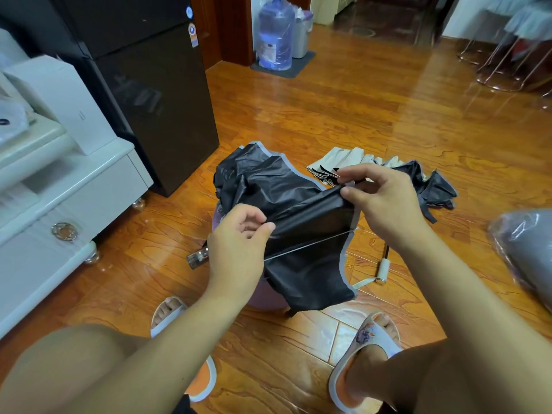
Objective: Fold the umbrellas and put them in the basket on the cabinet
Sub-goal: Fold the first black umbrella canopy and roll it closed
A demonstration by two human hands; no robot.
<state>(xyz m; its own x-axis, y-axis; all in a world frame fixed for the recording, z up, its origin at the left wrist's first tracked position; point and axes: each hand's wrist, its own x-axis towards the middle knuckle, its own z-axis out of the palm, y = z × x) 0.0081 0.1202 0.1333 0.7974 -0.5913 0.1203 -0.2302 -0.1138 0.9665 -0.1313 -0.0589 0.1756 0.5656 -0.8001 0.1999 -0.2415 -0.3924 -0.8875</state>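
Note:
An umbrella with a black lining and pale lilac outside (pixel 298 210) is held over the wooden floor in front of me. My left hand (pixel 239 246) pinches its fabric near a thin metal rib. My right hand (pixel 379 198) grips the fabric's edge at the upper right, pulling a panel flat. Its clear-ended handle (pixel 197 257) pokes out left of my left hand. A second umbrella, beige with black lining (pixel 388 171), lies crumpled on the floor behind, its white handle (pixel 383 268) nearer me. No basket is in view.
A white cabinet (pixel 68 186) stands at the left with a white box (pixel 62 100) on top. A black fridge (pixel 149 85) is behind it. A plastic-wrapped grey bundle (pixel 528 252) lies at the right. A water jug (pixel 276 32) stands at the back. My slippered feet (pixel 367 354) are below.

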